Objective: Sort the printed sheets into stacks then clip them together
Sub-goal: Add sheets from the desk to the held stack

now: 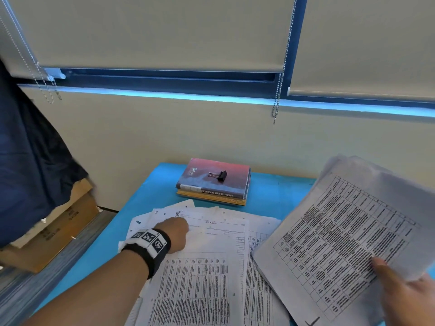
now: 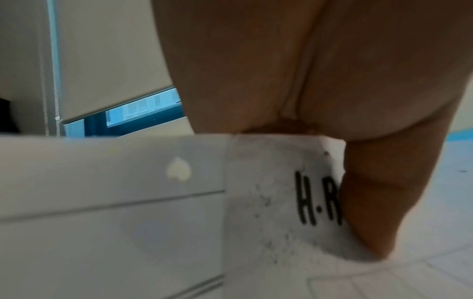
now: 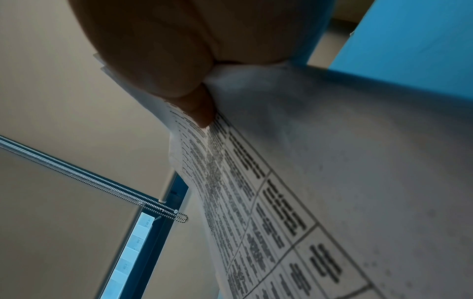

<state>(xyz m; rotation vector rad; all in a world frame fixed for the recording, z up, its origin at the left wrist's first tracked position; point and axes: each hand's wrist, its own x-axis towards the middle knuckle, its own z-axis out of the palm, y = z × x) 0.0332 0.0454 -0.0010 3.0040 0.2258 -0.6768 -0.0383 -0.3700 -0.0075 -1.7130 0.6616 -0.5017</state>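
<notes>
Loose printed sheets (image 1: 207,278) lie overlapped on the blue table (image 1: 141,198). My left hand (image 1: 179,230) is curled down on their far edge. In the left wrist view its thumb (image 2: 371,202) and palm pinch the raised edge of one sheet (image 2: 268,192) lettered "H.R". My right hand (image 1: 404,292) holds a stack of table-printed sheets (image 1: 341,231) tilted above the table's right side, thumb on top and the other fingers hidden beneath. The right wrist view shows that thumb (image 3: 199,109) pressing the stack (image 3: 332,161). A black binder clip (image 1: 221,175) lies on the books.
Two stacked books (image 1: 235,184) sit at the table's far edge against the wall. A cardboard box (image 1: 58,231) and hanging dark cloth (image 1: 28,161) stand left of the table. A blind chain (image 1: 276,102) hangs from the window above.
</notes>
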